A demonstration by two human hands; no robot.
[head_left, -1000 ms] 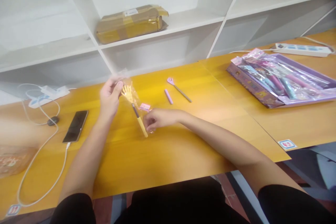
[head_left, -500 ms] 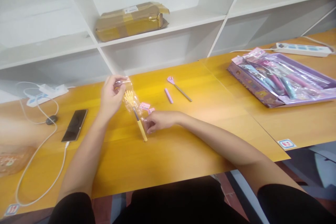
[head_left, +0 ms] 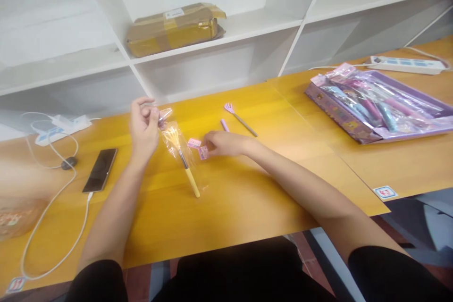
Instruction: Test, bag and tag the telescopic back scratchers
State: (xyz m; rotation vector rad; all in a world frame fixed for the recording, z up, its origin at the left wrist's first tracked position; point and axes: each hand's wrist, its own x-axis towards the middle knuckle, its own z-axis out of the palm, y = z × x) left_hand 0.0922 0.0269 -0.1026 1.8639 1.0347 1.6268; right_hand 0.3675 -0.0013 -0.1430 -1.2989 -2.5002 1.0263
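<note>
A yellow hand-shaped back scratcher (head_left: 191,182) with a metal rod lies slanted on the table, its head inside a clear plastic bag (head_left: 171,133). My left hand (head_left: 144,122) is closed, thumb and fingers pinching clear plastic at the bag's top end. To the right, my right hand (head_left: 223,143) has its fingertips on a small pink card (head_left: 203,152); the fingers are curled and partly hidden. Another pink card (head_left: 194,143) lies just beside it. Behind my right hand are a purple back scratcher (head_left: 244,122) and a separate purple handle (head_left: 224,125), the handle partly covered.
At the right, a purple tray (head_left: 357,132) holds several bagged items. A phone (head_left: 101,170) on a white cable and a power strip (head_left: 63,130) are at the left. Another power strip (head_left: 406,64) stands behind the tray. A taped parcel (head_left: 173,30) sits on the shelf.
My right hand has moved up from beside the bag to the pink cards, and one card has turned. My left hand has shifted slightly left, still pinching the plastic.
</note>
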